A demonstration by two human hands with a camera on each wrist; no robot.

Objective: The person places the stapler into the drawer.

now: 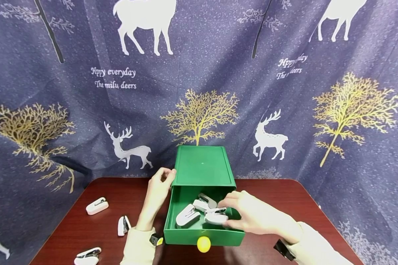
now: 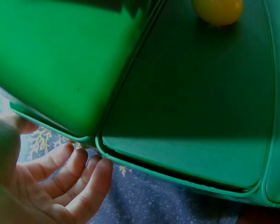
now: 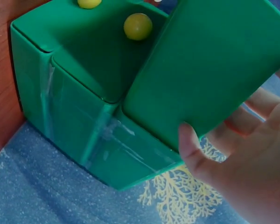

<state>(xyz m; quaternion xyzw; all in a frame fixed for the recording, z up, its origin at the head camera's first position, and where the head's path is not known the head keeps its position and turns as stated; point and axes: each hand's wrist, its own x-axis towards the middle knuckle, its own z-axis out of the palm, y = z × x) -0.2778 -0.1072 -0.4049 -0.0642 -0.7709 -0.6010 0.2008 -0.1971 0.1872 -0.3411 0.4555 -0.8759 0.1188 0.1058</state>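
A green drawer cabinet [image 1: 203,165] stands on the table with its top drawer [image 1: 182,237] pulled out. Several white staplers lie in that drawer, among them one at the left [image 1: 185,217]. My right hand [image 1: 252,213] reaches over the drawer's right wall, with thumb and fingers around the right end of a white stapler [image 1: 215,218]. The right wrist view shows one finger outside the wall, while the wall hides the other fingertips and the stapler. Bent fingers of my left hand [image 1: 160,186] touch the cabinet's left side near its top front corner.
On the table [image 1: 268,187], left of the cabinet, lie three more white staplers: a far one [image 1: 97,206], a middle one [image 1: 122,225] and a near one [image 1: 87,257]. A yellow knob [image 1: 203,244] sticks out from the open drawer's front. Patterned cloth [image 1: 205,66] hangs behind.
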